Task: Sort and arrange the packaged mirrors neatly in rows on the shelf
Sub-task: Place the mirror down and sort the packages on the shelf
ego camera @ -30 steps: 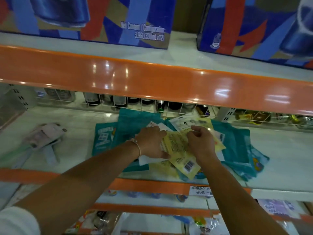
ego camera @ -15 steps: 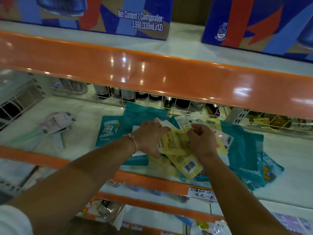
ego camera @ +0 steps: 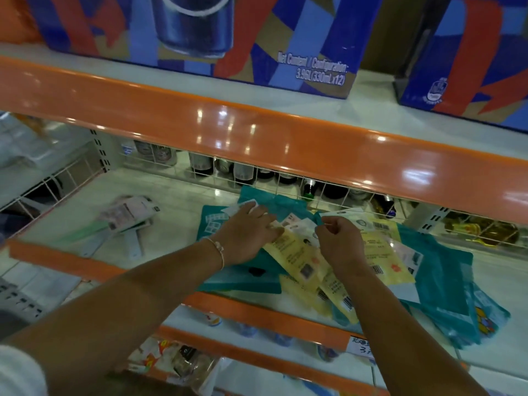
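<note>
A loose heap of flat packets lies on the white shelf (ego camera: pixel 183 204): teal packets (ego camera: pixel 440 270) underneath, yellow packets (ego camera: pixel 297 252) with barcodes on top, and small white-pink packets (ego camera: pixel 297 221) between my hands. My left hand (ego camera: pixel 248 232) lies flat on the heap, fingers stretched over a teal packet and a yellow one. My right hand (ego camera: pixel 340 241) is curled, its fingertips pinching the corner of a packet at the top of the heap. Which packet it pinches is hard to tell.
A pink and green packet bundle (ego camera: pixel 123 218) lies apart on the shelf's left. A wire fence (ego camera: pixel 257 178) with bottles behind it closes the back. The orange upper shelf lip (ego camera: pixel 257 130) hangs low over the work area, with blue cartons (ego camera: pixel 200 38) above.
My left hand has slid farther back and opened flat over the heap. My right hand has lifted slightly and pinches at a packet corner. The camera has moved closer.
</note>
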